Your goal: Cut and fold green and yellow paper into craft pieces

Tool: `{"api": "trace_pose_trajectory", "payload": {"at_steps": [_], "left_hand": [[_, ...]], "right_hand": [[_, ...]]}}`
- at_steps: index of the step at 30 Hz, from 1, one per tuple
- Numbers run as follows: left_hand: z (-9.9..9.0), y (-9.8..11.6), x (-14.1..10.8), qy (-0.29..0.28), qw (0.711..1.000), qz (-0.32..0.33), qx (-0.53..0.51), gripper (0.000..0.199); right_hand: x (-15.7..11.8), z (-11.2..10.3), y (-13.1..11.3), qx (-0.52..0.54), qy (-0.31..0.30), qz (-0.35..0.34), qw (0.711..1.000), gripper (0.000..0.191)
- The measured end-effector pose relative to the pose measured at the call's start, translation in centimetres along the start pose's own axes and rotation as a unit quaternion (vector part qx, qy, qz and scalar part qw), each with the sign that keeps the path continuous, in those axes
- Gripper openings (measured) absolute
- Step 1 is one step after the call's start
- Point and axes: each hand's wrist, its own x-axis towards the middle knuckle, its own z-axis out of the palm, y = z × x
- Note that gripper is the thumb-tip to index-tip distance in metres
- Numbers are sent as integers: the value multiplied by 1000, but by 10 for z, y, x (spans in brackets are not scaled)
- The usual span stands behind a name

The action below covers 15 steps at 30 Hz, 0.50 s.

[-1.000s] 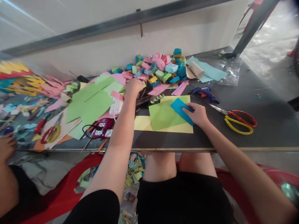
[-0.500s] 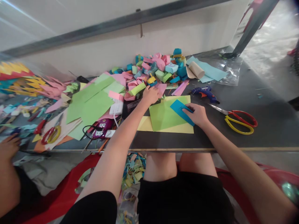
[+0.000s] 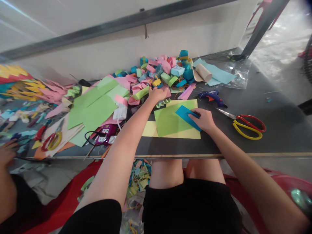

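Observation:
My right hand grips the lower right part of a blue paper piece, which lies over a green sheet. Beneath the green sheet is a pale yellow sheet. My left hand reaches to the near edge of a pile of folded paper pieces, beside a pink piece and just above a zigzag-folded light green strip. Its fingers look spread, partly lost among the papers, and nothing is plainly held in them.
At right lie a blue glue gun and scissors. Left of my forearm are green sheets, a purple power socket and more scissors. Another person's hand is at the far left. A cardboard roll lies behind.
My left hand has shifted slightly, its fingers more spread, and more of the zigzag green strip shows below it. My right hand still holds the blue paper. The view has moved slightly.

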Motion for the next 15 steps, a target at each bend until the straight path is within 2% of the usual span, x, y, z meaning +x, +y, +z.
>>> {"api": "trace_pose_trajectory", "payload": {"at_steps": [2, 4, 9, 12, 14, 15], "left_hand": [[-2, 4, -4, 35, 999, 35, -1, 56], [-3, 8, -10, 56, 996, 71, 13, 56], [1, 10, -16, 1, 997, 59, 43, 55], [2, 11, -22, 61, 997, 46, 22, 51], [-1, 18, -32, 111, 992, 61, -9, 49], [-2, 22, -39, 119, 990, 76, -28, 49]], "right_hand": [[-1, 1, 1, 12, 18, -1, 1000, 17], [-4, 3, -1, 42, 61, -2, 997, 20], [-13, 3, -10, 150, 179, 38, 972, 36], [-13, 1, -8, 148, 237, 60, 958, 41], [-11, 0, -2, 134, 279, 71, 948, 44], [-10, 0, 1, 124, 299, 76, 943, 46]]}}
